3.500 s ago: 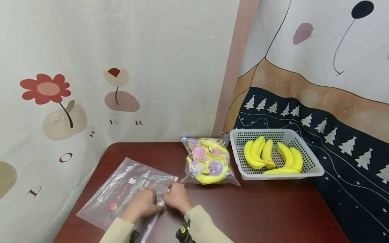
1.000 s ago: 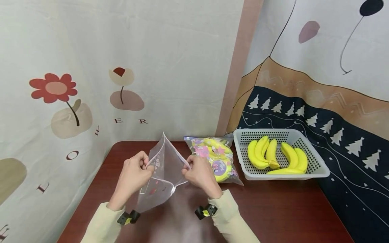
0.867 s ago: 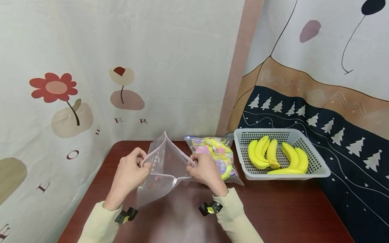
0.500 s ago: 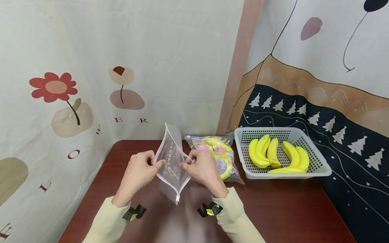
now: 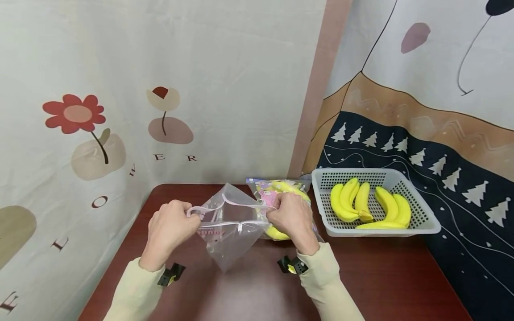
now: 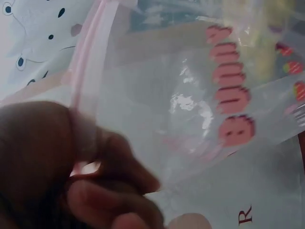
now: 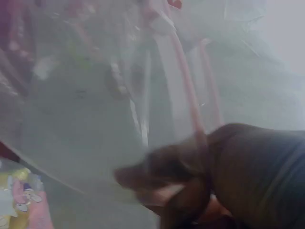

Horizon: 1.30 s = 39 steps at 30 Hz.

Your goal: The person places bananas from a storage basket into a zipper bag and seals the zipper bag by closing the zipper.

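A clear zip bag [image 5: 233, 240] with a pale pink zip edge hangs over the table, its mouth spread wide between both hands. My left hand [image 5: 170, 229] pinches the left side of the mouth. The opposite side is gripped by my right hand [image 5: 293, 218], fingers curled over the edge. Pink lettering and strawberry prints show on the bag [image 6: 190, 109] in the left wrist view. Right behind it, partly covered by the right hand, lies a printed bag [image 5: 267, 196] with yellow bananas inside.
To the right at the back, a light grey plastic basket [image 5: 431, 226] holds several yellow bananas [image 5: 345, 203]. The dark red-brown table [image 5: 385, 272] backs onto a printed cloth wall [image 5: 225, 89].
The bag was flat on the table, then was lifted and its mouth parted. In the last half second the hands moved apart, stretching the mouth wider sideways.
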{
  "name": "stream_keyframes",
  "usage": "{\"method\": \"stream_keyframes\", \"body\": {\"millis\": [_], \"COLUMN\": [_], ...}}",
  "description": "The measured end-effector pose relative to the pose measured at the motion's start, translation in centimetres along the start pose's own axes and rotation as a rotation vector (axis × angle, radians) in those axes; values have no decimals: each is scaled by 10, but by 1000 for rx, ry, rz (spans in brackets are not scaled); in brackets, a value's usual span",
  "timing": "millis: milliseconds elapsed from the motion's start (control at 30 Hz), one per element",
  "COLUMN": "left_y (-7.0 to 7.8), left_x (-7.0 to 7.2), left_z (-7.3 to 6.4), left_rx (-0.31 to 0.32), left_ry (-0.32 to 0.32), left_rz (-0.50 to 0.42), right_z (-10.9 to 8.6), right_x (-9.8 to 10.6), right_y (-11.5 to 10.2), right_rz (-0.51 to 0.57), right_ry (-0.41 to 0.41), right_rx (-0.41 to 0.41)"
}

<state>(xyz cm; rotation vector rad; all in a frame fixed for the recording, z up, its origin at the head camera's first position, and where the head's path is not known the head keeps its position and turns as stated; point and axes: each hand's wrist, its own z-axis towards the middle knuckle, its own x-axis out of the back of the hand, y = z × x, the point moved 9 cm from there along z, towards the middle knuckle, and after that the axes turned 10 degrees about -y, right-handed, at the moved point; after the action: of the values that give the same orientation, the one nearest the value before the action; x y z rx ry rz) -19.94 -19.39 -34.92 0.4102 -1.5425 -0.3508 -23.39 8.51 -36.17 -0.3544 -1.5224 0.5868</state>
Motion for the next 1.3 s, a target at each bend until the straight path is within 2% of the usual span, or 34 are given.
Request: {"method": "stream_keyframes", "body": {"millis": [100, 167, 267, 333, 400, 500, 567, 633, 700, 767, 867, 967, 1100, 1300], "left_y": [4, 8, 16, 20, 21, 17, 11, 7, 6, 8, 11, 11, 10, 9], "left_x": [-3, -2, -3, -4, -4, -2, -3, -8, -15, -20, -26, -31, -37, -42], "left_z": [-1, -1, 0, 2, 4, 7, 7, 7, 7, 8, 10, 11, 13, 13], "left_rx": [-49, -92, -159, -192, -194, -151, -113, -95, -99, -127, -187, -218, -228, -223], "left_ry": [-57, -52, -40, -25, -15, -12, -60, -134, -208, -239, -238, -215, -193, -192], "left_rz": [21, 5, -68, -105, -114, -91, -111, -173, -248, -319, -384, -452, -526, -595], "right_z": [0, 0, 1, 2, 3, 6, 7, 9, 10, 10, 9, 9, 12, 16], "right_x": [0, 1, 3, 5, 8, 13, 14, 12, 8, 4, 2, 3, 4, 4], "right_y": [-2, -4, -8, -8, -5, 4, 9, 14, 16, 15, 10, 5, 5, 7], "right_rz": [-20, -22, -20, -14, -13, -15, -12, 5, 32, 63, 111, 147, 163, 180], "right_ry": [-60, -66, -52, -41, -24, 4, -7, -55, -107, -154, -194, -212, -219, -222], "right_rx": [46, 105, 183, 207, 193, 138, 112, 110, 139, 192, 287, 347, 350, 348]}}
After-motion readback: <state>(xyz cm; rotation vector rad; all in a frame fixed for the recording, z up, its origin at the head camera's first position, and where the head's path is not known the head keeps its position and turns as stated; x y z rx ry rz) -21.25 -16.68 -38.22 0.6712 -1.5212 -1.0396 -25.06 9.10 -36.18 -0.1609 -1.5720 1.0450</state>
